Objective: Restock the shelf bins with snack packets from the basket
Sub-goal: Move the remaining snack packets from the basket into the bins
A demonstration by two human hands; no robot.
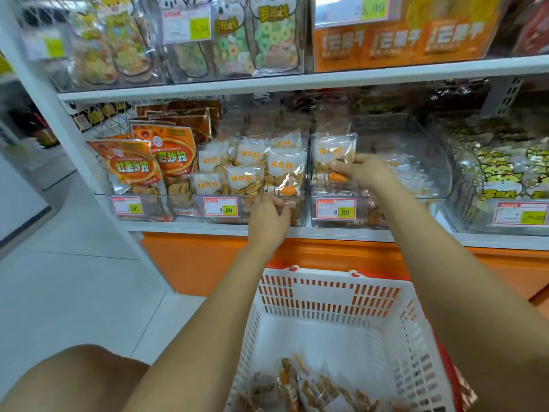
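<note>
Cellophane, clear and crinkly, wrapped every snack packet in view. Each one looked light, soft-sided and slippery, with brittle fried pieces inside that a hard squeeze would likely crush. The right hand (365,171) pinched an upright packet (332,153) near its lower right edge, thumb and fingertips closed on the film. It held the packet standing at the front left of the right-hand bin (430,162), which looked sparsely filled. The left hand (269,214) was curled at the front lip of the middle bin (298,217), fingers against the bottom of the front packet (283,176). Whether they gripped that packet or only the rim could not be told. The middle bin was packed tight. Below, the white basket (326,282) sat just in front of the shelf, with loose packets (312,391) lying at its near end. The sealed seam or a flat edge seemed the safest hold, taken with a light pinch rather than on the bulging middle. Packets would best be set upright, leaning on one another, since the slick film could let them slide flat.
</note>
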